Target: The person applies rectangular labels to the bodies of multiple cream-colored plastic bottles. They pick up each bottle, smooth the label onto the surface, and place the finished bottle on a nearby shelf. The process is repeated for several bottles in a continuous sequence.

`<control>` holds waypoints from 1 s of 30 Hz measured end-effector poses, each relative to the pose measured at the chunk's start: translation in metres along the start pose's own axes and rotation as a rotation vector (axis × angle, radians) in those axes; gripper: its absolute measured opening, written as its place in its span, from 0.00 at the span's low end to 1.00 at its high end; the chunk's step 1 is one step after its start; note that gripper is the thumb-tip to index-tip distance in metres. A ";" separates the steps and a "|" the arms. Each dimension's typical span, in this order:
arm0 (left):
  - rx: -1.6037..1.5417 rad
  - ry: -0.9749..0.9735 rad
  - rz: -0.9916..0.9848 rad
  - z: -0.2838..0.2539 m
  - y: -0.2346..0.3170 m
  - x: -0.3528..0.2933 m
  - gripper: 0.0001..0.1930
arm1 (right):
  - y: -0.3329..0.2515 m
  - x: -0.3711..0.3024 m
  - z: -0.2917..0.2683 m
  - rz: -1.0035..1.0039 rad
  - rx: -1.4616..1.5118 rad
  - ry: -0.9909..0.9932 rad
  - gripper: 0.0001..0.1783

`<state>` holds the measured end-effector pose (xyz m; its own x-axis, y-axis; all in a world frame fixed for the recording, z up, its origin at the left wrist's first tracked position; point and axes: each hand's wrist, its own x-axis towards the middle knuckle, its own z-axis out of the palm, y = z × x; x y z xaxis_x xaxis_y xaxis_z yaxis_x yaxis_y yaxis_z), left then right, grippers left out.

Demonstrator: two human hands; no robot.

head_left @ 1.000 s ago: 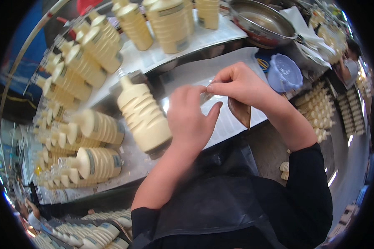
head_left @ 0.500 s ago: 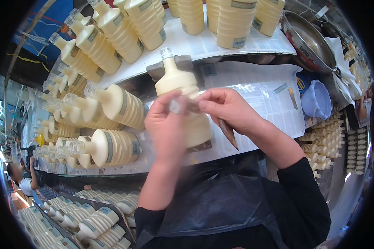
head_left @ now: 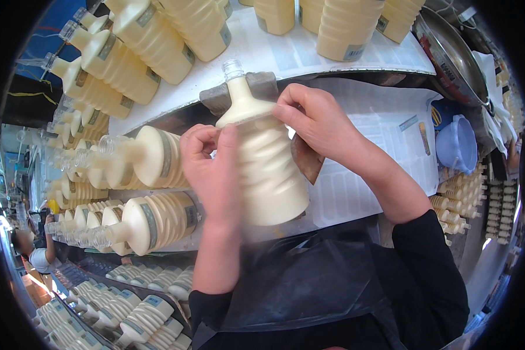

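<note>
In the middle a cream ribbed bottle [head_left: 268, 175] with a clear threaded neck lies with its neck on a notched grey block [head_left: 262, 85]. A thin greyish label strip [head_left: 252, 120] spans the bottle just below its shoulder. My left hand [head_left: 209, 157], slightly blurred, pinches the strip's left end. My right hand [head_left: 312, 116] pinches its right end, fingers closed near the bottle's side. A brown flat scraper-like tool [head_left: 307, 161] sticks out below my right palm, its upper part hidden by the hand.
Cream bottles [head_left: 160, 157] lie in rows at left; others [head_left: 350, 29] stand on the white shelf behind. White sheeting [head_left: 367, 146] covers the right worktop, with a loose label [head_left: 408, 123] and a small brush [head_left: 424, 139]. A lilac bucket [head_left: 458, 146] and metal basin [head_left: 452, 58] are at right.
My hands have moved apart to the bottle's two sides, the strip now stretched between them across it. A clear shiny bit at my left fingers no longer shows. The view has shifted slightly.
</note>
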<state>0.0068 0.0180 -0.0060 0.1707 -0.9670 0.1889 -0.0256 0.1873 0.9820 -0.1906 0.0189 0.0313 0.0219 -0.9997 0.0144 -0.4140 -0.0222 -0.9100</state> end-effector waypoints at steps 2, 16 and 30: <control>-0.040 0.004 -0.030 0.001 0.001 0.001 0.09 | 0.002 0.002 0.001 0.004 -0.010 -0.002 0.17; -0.174 -0.017 -0.132 0.005 0.006 0.002 0.07 | 0.017 0.005 0.008 -0.025 0.074 0.011 0.12; 0.041 -0.222 -0.237 0.015 0.022 0.005 0.15 | 0.021 0.006 0.017 0.073 0.236 -0.035 0.24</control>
<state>-0.0078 0.0146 0.0168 -0.0420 -0.9977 -0.0529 -0.0515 -0.0507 0.9974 -0.1839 0.0131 0.0052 0.0328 -0.9973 -0.0658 -0.1920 0.0583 -0.9797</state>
